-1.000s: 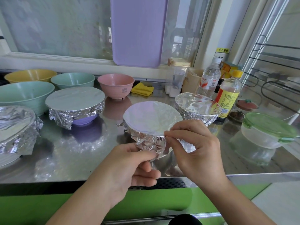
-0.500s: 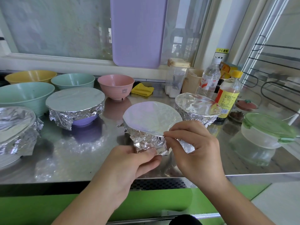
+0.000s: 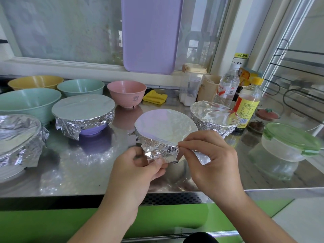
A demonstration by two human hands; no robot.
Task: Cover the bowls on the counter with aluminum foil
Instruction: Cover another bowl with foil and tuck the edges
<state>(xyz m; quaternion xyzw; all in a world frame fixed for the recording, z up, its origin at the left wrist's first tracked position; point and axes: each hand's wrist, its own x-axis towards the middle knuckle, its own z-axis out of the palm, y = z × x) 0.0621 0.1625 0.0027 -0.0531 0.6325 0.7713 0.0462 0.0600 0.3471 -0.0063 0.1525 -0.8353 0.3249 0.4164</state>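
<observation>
**Crimping the foil skirt on the centre bowl**

Head view: the step in hand looks like sealing the near edge of the foil-covered bowl (image 3: pixel 164 132), which sits on the counter (image 3: pixel 87 172) just beyond the fingers. The left hand (image 3: pixel 138 171) has its fingers curled round the loose foil flap (image 3: pixel 161 153) below the rim; the right hand (image 3: pixel 212 162) pinches the foil at the rim, thumb and forefinger together on it. Three more covered bowls stand to either side of the hands — uncovered ones, such as the pink bowl (image 3: pixel 127 92), wait farther back. Next, I judge, the flap needs pressing flat under the rim, gently, since thin foil tears.
</observation>
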